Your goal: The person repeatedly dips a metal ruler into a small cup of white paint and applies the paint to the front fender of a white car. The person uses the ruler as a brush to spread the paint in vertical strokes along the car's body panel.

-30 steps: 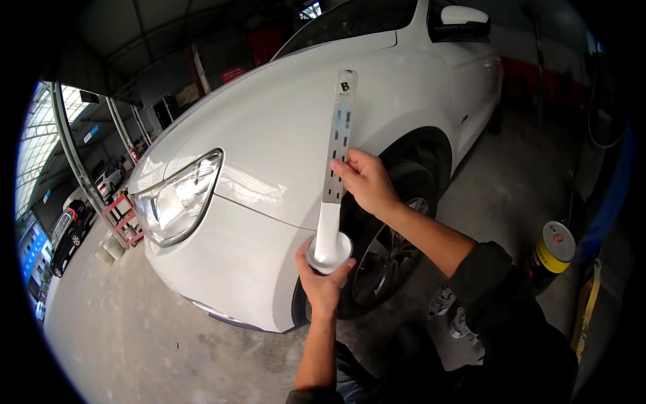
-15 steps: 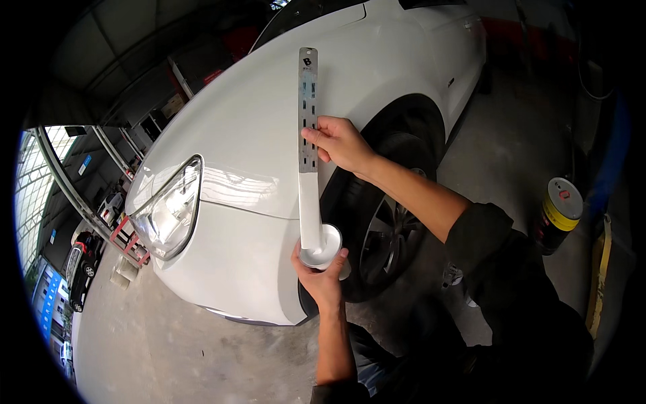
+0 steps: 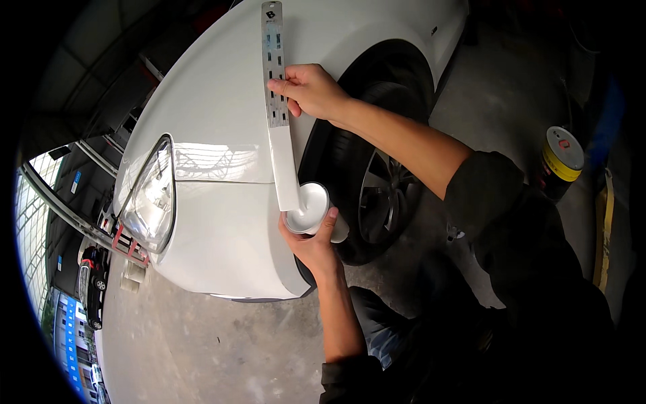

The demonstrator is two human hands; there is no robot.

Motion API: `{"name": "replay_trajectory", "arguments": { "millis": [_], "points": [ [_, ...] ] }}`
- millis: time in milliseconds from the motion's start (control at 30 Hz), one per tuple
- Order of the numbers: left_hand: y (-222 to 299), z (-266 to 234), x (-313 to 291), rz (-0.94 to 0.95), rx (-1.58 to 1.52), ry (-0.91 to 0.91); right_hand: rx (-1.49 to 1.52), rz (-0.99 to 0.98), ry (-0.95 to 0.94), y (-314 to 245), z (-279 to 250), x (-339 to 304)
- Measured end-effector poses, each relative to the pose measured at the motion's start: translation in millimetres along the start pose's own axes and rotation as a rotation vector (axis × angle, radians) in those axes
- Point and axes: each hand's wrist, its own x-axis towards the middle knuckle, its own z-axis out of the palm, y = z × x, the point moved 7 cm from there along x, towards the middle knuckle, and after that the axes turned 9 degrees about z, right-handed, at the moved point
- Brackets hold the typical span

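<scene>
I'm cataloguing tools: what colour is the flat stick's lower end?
Lower end: white, best in the head view.

Some fingers of the right hand are hidden behind the perforated metal strip, and the left hand covers much of the wall of the cup; whether the strip's white-coated lower end touches the rim cannot be told. The top edge cuts off the white car, whose front wheel is partly behind the right forearm. Shadow swallows the base of the yellow-banded can, while the distant black car is too small for detail.
</scene>
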Motion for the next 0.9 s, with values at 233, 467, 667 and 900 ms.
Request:
{"name": "replay_trajectory", "arguments": {
  "millis": [233,467,667,900],
  "points": [
    [-0.7,-3.3,1.3,0.011,-0.034,-0.027,-0.013,0.016,0.010,3.2,1.8,2.6],
    [-10.7,-4.0,5.1,0.046,-0.028,-0.034,-0.007,0.024,0.033,5.4,-3.5,3.5],
    [-3.9,-12.2,7.3,0.065,-0.010,-0.012,0.058,-0.031,-0.002,-0.4,5.3,5.9],
    [-11.3,-11.4,5.7,0.062,-0.033,-0.026,0.062,-0.018,-0.008,2.3,-1.1,0.7]
  ]
}}
